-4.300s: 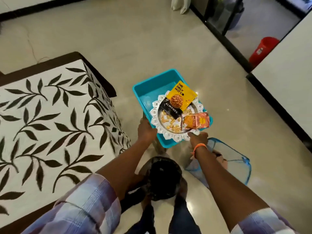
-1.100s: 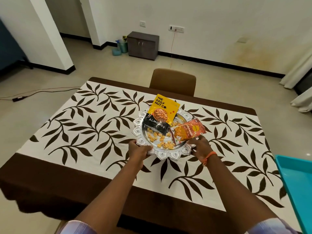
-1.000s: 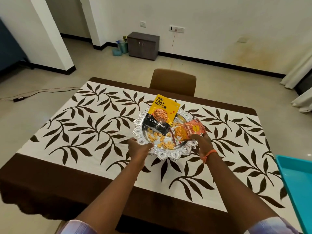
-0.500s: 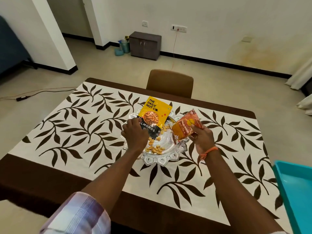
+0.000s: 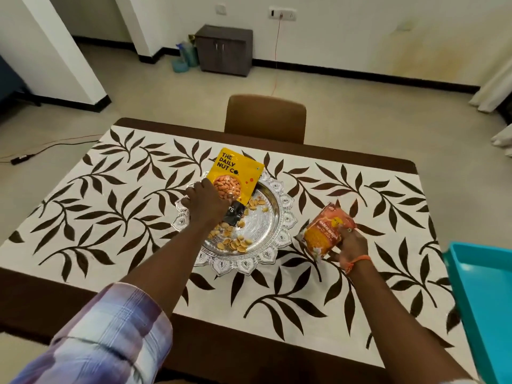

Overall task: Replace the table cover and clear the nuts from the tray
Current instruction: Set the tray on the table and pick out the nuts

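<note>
Left hand (image 5: 206, 205) grips the almond pouch (image 5: 234, 180); right hand (image 5: 349, 245) holds the orange packet (image 5: 325, 234) off the tray (image 5: 279, 236) — exposing loose nuts (image 5: 232, 243).

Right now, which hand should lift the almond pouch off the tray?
Left. The left hand already rests on the almond pouch over the tray; the right hand grips the orange packet.
</note>
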Available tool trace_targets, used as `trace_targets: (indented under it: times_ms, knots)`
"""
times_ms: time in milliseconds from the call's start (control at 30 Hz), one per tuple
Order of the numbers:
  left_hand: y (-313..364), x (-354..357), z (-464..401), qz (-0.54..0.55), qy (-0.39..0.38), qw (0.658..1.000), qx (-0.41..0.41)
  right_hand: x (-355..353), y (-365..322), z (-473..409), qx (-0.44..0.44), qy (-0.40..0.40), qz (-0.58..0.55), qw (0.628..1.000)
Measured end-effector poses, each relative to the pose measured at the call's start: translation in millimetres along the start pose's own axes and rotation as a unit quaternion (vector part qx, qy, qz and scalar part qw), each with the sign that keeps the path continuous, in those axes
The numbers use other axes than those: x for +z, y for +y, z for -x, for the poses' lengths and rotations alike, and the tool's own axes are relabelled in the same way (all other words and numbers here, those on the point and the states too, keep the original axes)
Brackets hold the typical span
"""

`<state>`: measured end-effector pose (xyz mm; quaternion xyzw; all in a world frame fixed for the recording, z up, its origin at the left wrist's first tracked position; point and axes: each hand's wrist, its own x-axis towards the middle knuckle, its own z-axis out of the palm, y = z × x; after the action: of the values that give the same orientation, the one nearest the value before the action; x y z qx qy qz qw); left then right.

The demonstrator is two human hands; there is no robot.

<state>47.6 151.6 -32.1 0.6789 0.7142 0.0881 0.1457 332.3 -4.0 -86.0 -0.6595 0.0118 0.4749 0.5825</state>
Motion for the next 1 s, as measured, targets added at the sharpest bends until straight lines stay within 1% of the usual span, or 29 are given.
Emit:
trace_targets:
  times_ms: [100, 167, 233, 300, 367, 433, 533, 700, 800, 867, 900, 967, 1000]
  knots:
    - [3, -1, 2, 0.026, 0.007, 0.999, -0.024, -1, 22, -15, 0.002, -0.020, 0.067, 0.998]
    - [3, -4, 2, 0.064, 0.021, 0.996, -0.050, -2, 31, -25, -0.007, -0.034, 0.124, 0.992]
    - [2, -7, -1, 0.107, 0.022, 0.992, -0.068, -5, 36, -39, -0.014, -0.038, 0.158, 0.987]
    - [-2, -8, -6, 0.160, 0.022, 0.985, -0.063, -6, 36, -51, -0.035, -0.013, 0.194, 0.980]
    - [-5, -12, -8, 0.219, 0.017, 0.975, -0.041, -3, 28, -51, -0.061, 0.017, 0.229, 0.971]
    - [-5, -19, -6, 0.278, 0.005, 0.960, -0.017, 6, 16, -37, -0.085, 0.023, 0.247, 0.965]
    - [-4, -36, 2, 0.335, 0.003, 0.942, 0.026, 22, 0, -10, -0.109, -0.018, 0.238, 0.965]
    - [-4, -71, 20, 0.274, 0.073, 0.956, 0.076, 54, -20, 43, -0.191, -0.088, 0.180, 0.961]
    - [-1, -90, 32, 0.265, 0.114, 0.949, 0.123, 78, -25, 73, -0.197, -0.160, 0.135, 0.958]
    - [3, -100, 42, 0.325, 0.095, 0.932, 0.131, 91, -24, 88, -0.180, -0.216, 0.111, 0.953]
    - [6, -104, 46, 0.376, 0.065, 0.916, 0.124, 97, -23, 94, -0.172, -0.236, 0.099, 0.951]
    - [15, -107, 60, 0.477, -0.014, 0.873, 0.102, 104, -23, 105, -0.145, -0.272, 0.056, 0.950]
    - [19, -106, 67, 0.502, -0.045, 0.858, 0.097, 105, -24, 109, -0.127, -0.289, 0.030, 0.949]
